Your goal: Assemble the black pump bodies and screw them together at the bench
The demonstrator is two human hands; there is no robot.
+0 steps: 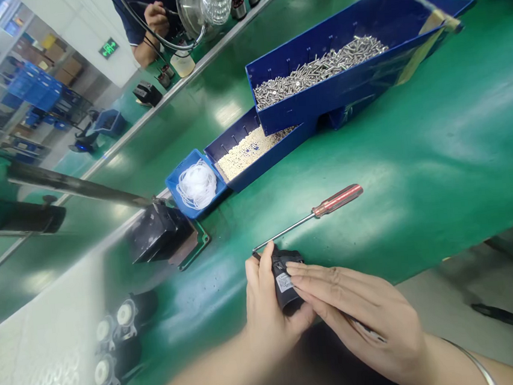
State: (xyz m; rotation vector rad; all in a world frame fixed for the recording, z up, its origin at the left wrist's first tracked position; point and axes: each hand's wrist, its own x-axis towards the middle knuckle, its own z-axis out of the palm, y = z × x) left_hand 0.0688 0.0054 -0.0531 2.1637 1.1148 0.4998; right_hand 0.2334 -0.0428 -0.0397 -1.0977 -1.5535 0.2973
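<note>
Near the bottom centre of the head view, my left hand [267,306] is wrapped round a black cylindrical part [289,301] that bears a small white label. My right hand [363,315] lies against the part's right side, its fingers pressed together over the edge of the label. A slim metal item [367,331] shows under my right fingers; what it is I cannot make out. Just beyond the hands, a screwdriver [336,201] with a red handle lies on the green table [418,171], its tip close to my left fingertips.
Blue bins hold metal screws [317,71], small cream pieces [246,151] and white tubing [196,185]. A black machine base [158,232] stands left of them. Several black parts [122,351] sit at lower left. Across the table is another person's hand [157,19].
</note>
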